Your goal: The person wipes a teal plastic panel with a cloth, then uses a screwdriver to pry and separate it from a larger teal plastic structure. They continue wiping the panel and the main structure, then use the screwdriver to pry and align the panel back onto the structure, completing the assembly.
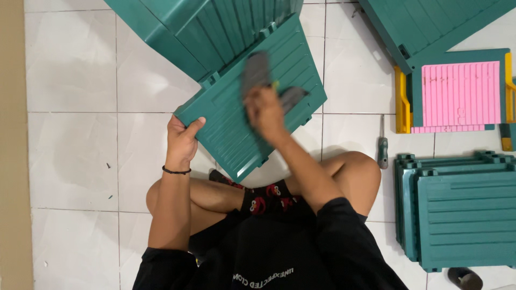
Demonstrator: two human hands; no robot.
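Note:
I sit cross-legged on a white tiled floor with a green ribbed plastic panel (231, 115) tilted over my knees. My left hand (181, 137) grips the panel's lower left corner, thumb on top. My right hand (265, 111) presses a grey cloth (257, 71) against the panel's ribbed face; hand and cloth are blurred by motion. Another fold of the cloth (293, 96) shows to the right of that hand.
A larger green panel (215, 27) lies behind the held one. At right are another green panel (430, 21), a pink slatted panel (461, 92) in a green and yellow frame, a screwdriver (382, 146), and a stack of green panels (462, 209).

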